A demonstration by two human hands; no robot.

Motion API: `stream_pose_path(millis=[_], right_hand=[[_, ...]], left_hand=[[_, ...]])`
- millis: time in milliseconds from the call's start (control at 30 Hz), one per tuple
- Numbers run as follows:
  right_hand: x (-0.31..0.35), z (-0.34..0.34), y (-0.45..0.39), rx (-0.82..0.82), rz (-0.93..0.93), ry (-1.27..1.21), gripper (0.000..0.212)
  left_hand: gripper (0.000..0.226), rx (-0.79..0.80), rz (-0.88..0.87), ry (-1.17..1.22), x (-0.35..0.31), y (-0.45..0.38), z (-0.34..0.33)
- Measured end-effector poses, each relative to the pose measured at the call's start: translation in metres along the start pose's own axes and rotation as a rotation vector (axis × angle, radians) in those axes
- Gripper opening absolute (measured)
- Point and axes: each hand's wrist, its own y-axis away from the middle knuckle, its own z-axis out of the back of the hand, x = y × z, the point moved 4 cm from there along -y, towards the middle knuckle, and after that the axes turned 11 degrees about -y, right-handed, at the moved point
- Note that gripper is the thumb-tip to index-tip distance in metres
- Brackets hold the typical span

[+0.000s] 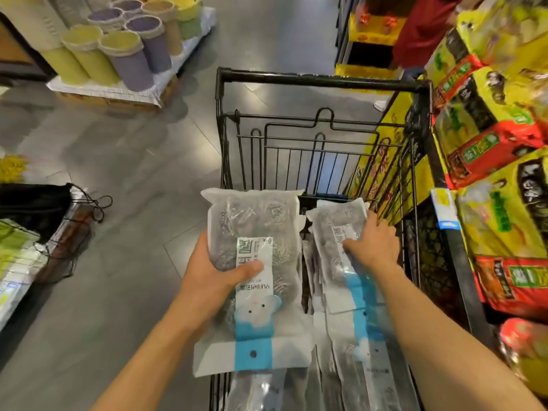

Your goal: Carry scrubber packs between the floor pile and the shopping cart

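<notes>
My left hand grips a clear pack of steel scouring balls with a white and blue label, held above the near left part of a black wire shopping cart. My right hand lies on a second, like pack at the cart's right side, thumb on top and fingers round its far edge. More such packs lie stacked in the cart under both.
A shelf of yellow and red food bags runs close along the cart's right. Yellow and purple bins stand on a pallet at far left. A black drawstring bag lies on goods at left. Someone in red stands ahead.
</notes>
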Motion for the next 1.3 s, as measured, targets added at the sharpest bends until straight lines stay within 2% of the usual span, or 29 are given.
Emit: stream_pose_path(millis=[67, 133, 267, 433, 567, 633, 767, 833, 867, 967, 1100, 1300], right_hand=[[0.005, 0.002, 0.0, -0.077, 0.108, 0.157, 0.081], [0.005, 0.004, -0.002, -0.057, 0.159, 0.199, 0.08], [-0.003, 0.018, 0.003, -0.023, 0.226, 0.136, 0.08], [-0.007, 0.031, 0.023, -0.019, 0.328, 0.109, 0.089], [-0.009, 0.032, 0.039, -0.002, 0.354, 0.118, 0.093], [-0.011, 0.032, 0.046, -0.003, 0.353, 0.101, 0.093], [-0.017, 0.038, 0.061, 0.007, 0.347, 0.087, 0.098], [-0.017, 0.048, 0.07, 0.007, 0.351, 0.1, 0.097], [-0.015, 0.055, 0.075, 0.01, 0.348, 0.107, 0.097], [-0.005, 0.083, 0.09, 0.005, 0.335, 0.113, 0.1], [0.011, 0.134, 0.121, -0.049, 0.323, 0.078, 0.099], [0.034, 0.193, 0.2, -0.159, 0.246, 0.126, 0.102]], left_hand=[[0.058, 0.003, 0.011, -0.011, 0.006, -0.004, -0.006], [0.058, 0.021, 0.022, -0.019, 0.012, -0.01, -0.013], [0.063, 0.065, 0.055, -0.032, 0.026, -0.041, -0.028], [0.06, 0.095, 0.15, 0.045, 0.061, -0.094, -0.054], [0.062, 0.145, 0.19, -0.099, 0.087, -0.128, -0.07], [0.062, 0.1, 0.164, -0.248, 0.09, -0.136, -0.076], [0.087, -0.139, -0.067, -0.838, 0.067, -0.129, -0.085], [0.088, -0.159, -0.213, -1.1, 0.046, -0.117, -0.089], [0.084, -0.122, -0.285, -1.17, 0.037, -0.111, -0.091], [0.079, 0.06, -0.498, -1.238, -0.001, -0.086, -0.094], [0.076, 0.14, -0.742, -1.263, -0.068, -0.045, -0.079], [0.079, 0.233, -0.899, -1.318, -0.126, 0.017, -0.06]])
